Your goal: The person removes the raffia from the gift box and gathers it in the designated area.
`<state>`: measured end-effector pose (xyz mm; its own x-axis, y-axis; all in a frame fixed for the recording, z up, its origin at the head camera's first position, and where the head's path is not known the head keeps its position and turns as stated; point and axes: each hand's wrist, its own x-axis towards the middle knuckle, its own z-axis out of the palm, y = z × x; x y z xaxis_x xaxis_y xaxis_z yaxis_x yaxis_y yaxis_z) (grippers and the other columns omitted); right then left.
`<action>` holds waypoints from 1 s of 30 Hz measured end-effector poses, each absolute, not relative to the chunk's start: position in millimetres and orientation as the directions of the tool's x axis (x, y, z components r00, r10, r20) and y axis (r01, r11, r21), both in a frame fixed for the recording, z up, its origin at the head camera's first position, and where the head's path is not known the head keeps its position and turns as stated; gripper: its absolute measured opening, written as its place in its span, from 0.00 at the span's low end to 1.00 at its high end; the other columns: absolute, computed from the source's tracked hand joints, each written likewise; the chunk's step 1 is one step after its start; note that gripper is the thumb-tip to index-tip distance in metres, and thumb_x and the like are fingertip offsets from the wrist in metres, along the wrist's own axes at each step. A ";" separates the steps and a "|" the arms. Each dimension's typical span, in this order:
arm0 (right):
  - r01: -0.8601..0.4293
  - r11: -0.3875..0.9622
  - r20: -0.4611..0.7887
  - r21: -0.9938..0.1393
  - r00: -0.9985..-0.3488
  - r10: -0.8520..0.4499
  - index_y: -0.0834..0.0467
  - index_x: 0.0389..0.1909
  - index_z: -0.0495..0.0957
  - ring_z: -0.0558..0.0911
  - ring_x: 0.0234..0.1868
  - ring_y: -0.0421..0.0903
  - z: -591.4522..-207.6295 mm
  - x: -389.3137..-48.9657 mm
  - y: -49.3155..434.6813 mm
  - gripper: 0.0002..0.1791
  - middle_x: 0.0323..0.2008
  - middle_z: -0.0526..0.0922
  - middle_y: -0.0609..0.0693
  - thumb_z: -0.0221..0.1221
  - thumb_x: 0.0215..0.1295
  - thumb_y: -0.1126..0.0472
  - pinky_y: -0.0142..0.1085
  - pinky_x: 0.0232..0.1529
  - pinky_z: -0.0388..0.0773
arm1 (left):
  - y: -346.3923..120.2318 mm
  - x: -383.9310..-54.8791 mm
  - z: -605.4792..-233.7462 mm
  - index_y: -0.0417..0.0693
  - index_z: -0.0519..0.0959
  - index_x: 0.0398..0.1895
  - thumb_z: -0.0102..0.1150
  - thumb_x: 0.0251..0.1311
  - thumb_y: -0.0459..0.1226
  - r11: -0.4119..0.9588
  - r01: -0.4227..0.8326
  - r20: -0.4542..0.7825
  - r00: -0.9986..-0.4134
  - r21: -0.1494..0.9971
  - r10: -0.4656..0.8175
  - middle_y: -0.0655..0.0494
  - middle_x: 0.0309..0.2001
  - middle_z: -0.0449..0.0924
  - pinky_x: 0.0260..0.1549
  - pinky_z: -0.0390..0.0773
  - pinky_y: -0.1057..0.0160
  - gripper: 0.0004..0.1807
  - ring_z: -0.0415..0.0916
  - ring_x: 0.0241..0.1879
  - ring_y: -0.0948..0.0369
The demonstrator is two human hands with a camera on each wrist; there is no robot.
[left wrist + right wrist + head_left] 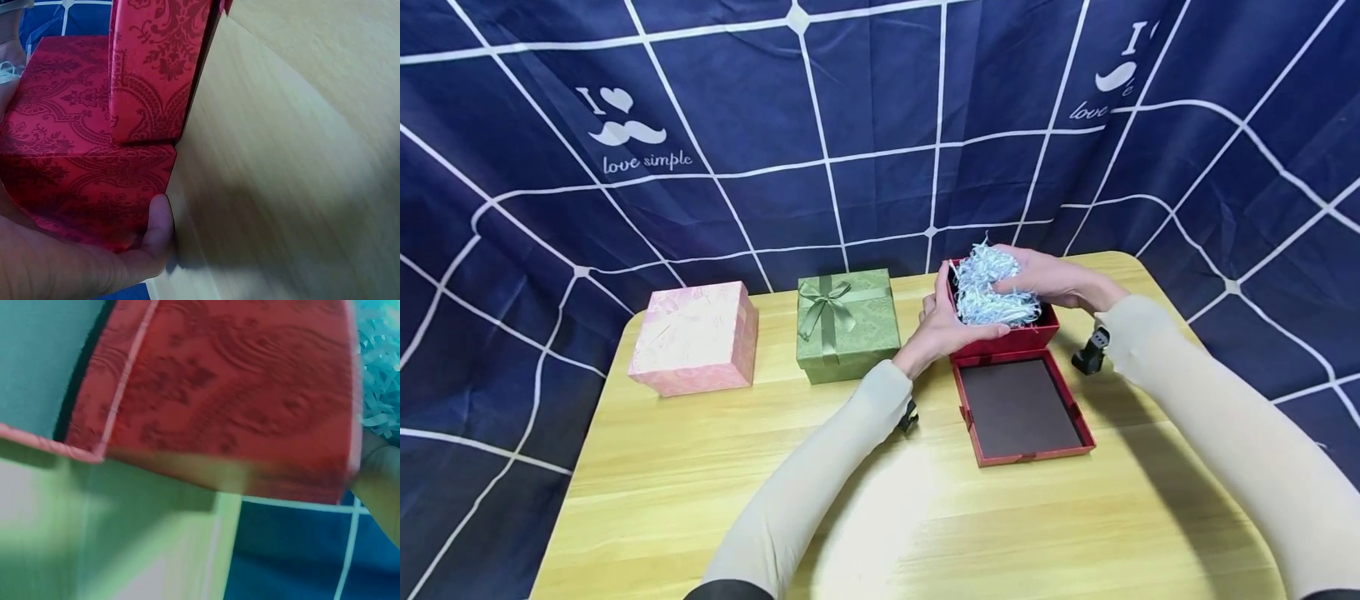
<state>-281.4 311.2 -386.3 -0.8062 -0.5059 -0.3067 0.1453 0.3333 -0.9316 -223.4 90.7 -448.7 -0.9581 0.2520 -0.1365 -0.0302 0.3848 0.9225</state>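
A red patterned gift box (1026,338) stands at the back right of the table, heaped with pale blue shredded paper (996,300). My left hand (946,321) grips the box at its left side, thumb along the front rim. In the left wrist view, fingers (159,228) wrap the box's lower edge. My right hand (1052,277) reaches in from the right and holds the shredded paper between thumb and fingers; some fingertips are hidden behind it. The red lid (1022,408) lies in front of the box with its dark inside up.
A green gift box (850,325) with a ribbon bow stands left of the red one, and a pink box (696,337) farther left. All rest on a wooden table (737,467). A blue white-lined cloth (880,108) hangs close behind the boxes and at both sides.
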 end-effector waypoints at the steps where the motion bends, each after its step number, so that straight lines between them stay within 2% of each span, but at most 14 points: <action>1: 0.147 0.316 -0.297 -0.937 -0.812 -0.503 0.66 0.77 0.58 0.83 0.50 0.44 -384.1 -281.4 313.3 0.35 0.55 0.80 0.53 0.58 0.73 0.77 0.36 0.50 0.84 | 90.5 -223.6 -448.5 0.81 0.34 0.89 0.89 0.44 0.58 0.383 -0.028 -0.135 -0.958 0.923 0.255 0.42 0.78 0.59 0.68 0.73 0.43 0.80 0.61 0.74 0.46; 9: 0.131 0.287 -0.255 -0.949 -0.853 -0.455 0.61 0.81 0.55 0.83 0.53 0.42 -366.4 -281.1 331.9 0.37 0.58 0.82 0.48 0.57 0.77 0.75 0.37 0.51 0.84 | 90.1 -223.9 -451.0 0.89 0.31 0.87 0.87 0.46 0.62 0.380 -0.034 -0.147 -0.951 0.924 0.273 0.44 0.79 0.58 0.70 0.72 0.42 0.79 0.60 0.75 0.49; 16: 0.084 0.270 -0.190 -0.959 -0.899 -0.394 0.57 0.73 0.62 0.84 0.50 0.40 -354.1 -276.2 348.1 0.27 0.53 0.84 0.44 0.57 0.79 0.74 0.34 0.49 0.84 | 89.4 -223.2 -451.3 0.91 0.30 0.86 0.87 0.46 0.63 0.384 -0.045 -0.157 -0.952 0.922 0.264 0.45 0.80 0.58 0.69 0.72 0.42 0.79 0.60 0.76 0.49; 21: 0.091 0.176 -0.146 -0.980 -0.933 -0.330 0.53 0.70 0.64 0.85 0.48 0.39 -348.9 -275.7 361.4 0.25 0.53 0.84 0.43 0.55 0.80 0.75 0.33 0.47 0.85 | 88.5 -223.0 -449.8 0.87 0.31 0.87 0.86 0.45 0.63 0.385 -0.038 -0.150 -0.953 0.922 0.264 0.46 0.80 0.57 0.69 0.73 0.42 0.79 0.59 0.76 0.50; 30: 0.082 -0.050 -0.070 -0.995 -0.975 -0.211 0.52 0.68 0.64 0.87 0.48 0.40 -345.5 -274.7 384.0 0.27 0.52 0.86 0.44 0.55 0.78 0.79 0.32 0.44 0.86 | 87.1 -220.9 -449.2 0.91 0.31 0.86 0.86 0.45 0.63 0.383 -0.034 -0.147 -0.952 0.923 0.269 0.47 0.80 0.58 0.68 0.73 0.42 0.78 0.59 0.75 0.49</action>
